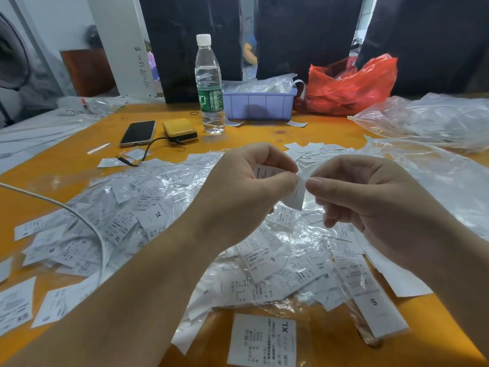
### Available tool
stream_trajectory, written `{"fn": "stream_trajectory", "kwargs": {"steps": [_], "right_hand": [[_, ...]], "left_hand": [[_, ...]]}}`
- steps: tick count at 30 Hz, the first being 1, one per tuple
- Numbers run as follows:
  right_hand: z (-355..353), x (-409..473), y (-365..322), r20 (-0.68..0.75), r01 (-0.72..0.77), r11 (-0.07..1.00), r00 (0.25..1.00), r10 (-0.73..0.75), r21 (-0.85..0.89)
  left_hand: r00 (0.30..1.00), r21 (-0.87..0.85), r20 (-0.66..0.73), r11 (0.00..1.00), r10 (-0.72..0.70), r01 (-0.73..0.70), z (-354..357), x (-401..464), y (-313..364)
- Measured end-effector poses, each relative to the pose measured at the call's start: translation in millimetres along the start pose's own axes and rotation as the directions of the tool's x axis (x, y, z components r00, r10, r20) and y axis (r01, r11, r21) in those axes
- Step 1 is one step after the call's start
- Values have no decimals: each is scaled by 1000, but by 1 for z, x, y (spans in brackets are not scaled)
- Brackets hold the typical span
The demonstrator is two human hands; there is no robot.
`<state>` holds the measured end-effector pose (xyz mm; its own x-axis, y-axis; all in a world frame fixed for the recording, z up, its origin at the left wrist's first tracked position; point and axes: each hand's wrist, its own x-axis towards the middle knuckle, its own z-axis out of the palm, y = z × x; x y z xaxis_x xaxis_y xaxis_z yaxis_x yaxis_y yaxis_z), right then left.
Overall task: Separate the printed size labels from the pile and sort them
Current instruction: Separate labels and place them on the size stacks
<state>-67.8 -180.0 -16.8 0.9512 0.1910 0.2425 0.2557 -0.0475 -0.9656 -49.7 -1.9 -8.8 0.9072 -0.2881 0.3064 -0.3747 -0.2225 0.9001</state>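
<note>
both hands hover over the pile (148, 221) on the orange counter (79, 165). the left hand (246, 189) clamps a small stack of labels (267, 171); the right hand (370, 197) pinches one label (296, 194) at its edge. best to peel slowly, check the printed size, then drop it on the matching heap.

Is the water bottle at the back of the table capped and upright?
Yes: the water bottle stands upright on the table, its white cap on.
</note>
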Motion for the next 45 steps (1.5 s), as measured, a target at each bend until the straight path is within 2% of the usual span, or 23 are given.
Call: {"fn": "stream_trajectory", "kwargs": {"steps": [5,16,24,31,37,45], "right_hand": [[-2,0,0,-14,-7,1000,1000,7,-11],[-8,2,3,-21,-52,998,998,52,-40],[-9,4,3,8,-115,992,993,115,43],[-9,3,-1,21,-111,992,994,110,53],[-8,2,-3,33,-107,993,994,106,53],[-5,3,0,58,-176,981,983,172,76]], "left_hand": [[996,3,72,999,-43,43,1,-2,1],[996,25,73,999,-47,46,0,-2,2],[995,40,69,997,-75,72,2,-1,0],[992,43,55,993,-109,107,-1,0,-5],[992,67,89,994,-88,82,-2,1,-6],[991,57,109,996,-74,68,-4,1,-5]]}}
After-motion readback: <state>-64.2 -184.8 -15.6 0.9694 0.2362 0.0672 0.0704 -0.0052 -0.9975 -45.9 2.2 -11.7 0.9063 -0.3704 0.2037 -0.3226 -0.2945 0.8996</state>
